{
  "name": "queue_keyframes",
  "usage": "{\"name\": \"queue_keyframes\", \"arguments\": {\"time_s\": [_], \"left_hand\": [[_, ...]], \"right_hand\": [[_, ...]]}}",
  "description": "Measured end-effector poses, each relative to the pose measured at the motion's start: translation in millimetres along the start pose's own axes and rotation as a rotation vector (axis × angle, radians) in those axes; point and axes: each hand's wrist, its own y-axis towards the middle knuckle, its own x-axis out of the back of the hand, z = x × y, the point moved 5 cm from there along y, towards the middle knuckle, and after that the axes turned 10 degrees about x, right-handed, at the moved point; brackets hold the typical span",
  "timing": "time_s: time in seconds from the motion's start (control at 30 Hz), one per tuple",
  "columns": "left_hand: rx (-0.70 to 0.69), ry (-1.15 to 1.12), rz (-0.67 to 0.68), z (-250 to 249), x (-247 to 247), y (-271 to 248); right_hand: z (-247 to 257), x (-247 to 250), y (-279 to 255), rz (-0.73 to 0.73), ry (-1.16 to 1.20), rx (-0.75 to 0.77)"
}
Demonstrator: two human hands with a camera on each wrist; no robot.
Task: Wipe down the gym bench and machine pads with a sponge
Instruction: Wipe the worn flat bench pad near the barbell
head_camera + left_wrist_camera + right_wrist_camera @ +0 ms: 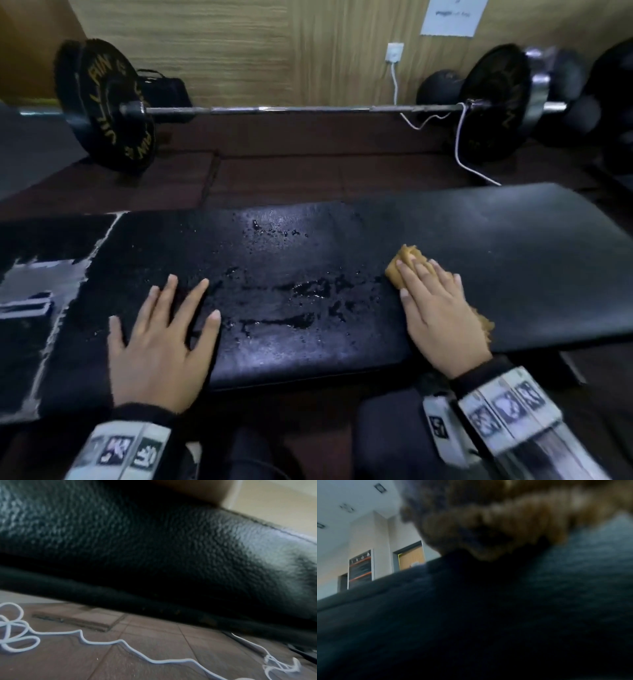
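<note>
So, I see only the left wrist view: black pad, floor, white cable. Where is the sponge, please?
Observer: The sponge lies on the bench pad, under the right hand, which presses it flat.
Operator: And the left hand, it holds something?
Observer: No. The left hand rests flat on the pad with fingers spread.
Operator: Is the pad wet?
Observer: Yes, water drops lie between the hands; right of the sponge the pad looks dry.
</note>
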Motion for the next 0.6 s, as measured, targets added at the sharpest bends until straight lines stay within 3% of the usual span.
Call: {"name": "queue_keyframes", "arguments": {"time_s": [0.17,0.23,0.33,0.43,0.6], "left_hand": [[0.014,0.001,0.054,-2.2,3.3,2.7],[0.003,-0.002,0.06,-2.2,4.1,2.8],[0.003,-0.038,0.023,-1.8,3.8,2.3],[-0.011,-0.057,-0.006,-1.7,1.7,2.2],[0.012,-0.081,-0.061,-0.3,1.5,0.9]], "right_hand": [[49.3,-7.5,-5.7,0.164,0.037,0.201],[48.7,-7.6,-21.5,0.247,0.05,0.303],[34.7,1.5,-47.7,0.233,0.023,0.393],[6.9,10.4,-68.2,0.1,0.024,0.349],[-25.3,9.8,-49.1,-0.036,-0.017,0.1]]}}
